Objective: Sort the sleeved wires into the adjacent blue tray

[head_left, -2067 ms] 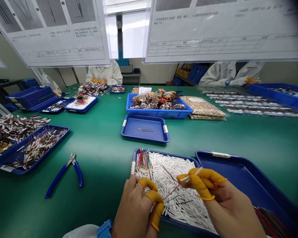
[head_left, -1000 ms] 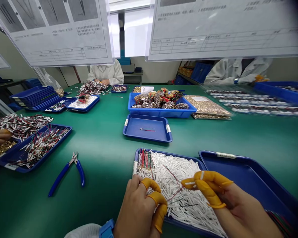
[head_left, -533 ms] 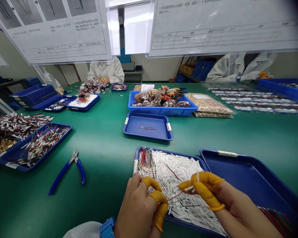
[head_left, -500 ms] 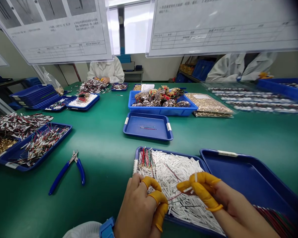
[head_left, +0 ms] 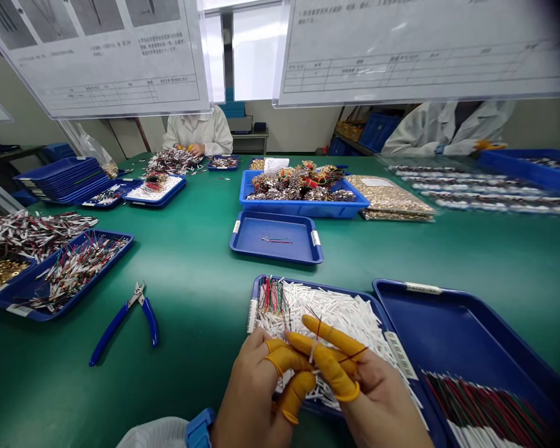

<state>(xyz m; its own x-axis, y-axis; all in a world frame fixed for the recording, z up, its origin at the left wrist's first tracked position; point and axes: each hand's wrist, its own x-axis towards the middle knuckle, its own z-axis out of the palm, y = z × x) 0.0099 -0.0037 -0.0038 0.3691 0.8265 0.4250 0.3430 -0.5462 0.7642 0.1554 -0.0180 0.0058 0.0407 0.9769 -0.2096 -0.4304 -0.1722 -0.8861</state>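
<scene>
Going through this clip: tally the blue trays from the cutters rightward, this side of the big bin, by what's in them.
Tray of white sleeves and wires: 1
Tray of sleeved wires: 1
Tray of a few loose wires: 1
Total: 3

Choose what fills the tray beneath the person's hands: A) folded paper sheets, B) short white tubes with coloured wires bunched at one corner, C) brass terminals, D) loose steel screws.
B. The blue tray under the left hand and right hand is heaped with short white tubes, with coloured wires bunched at its corner.
</scene>
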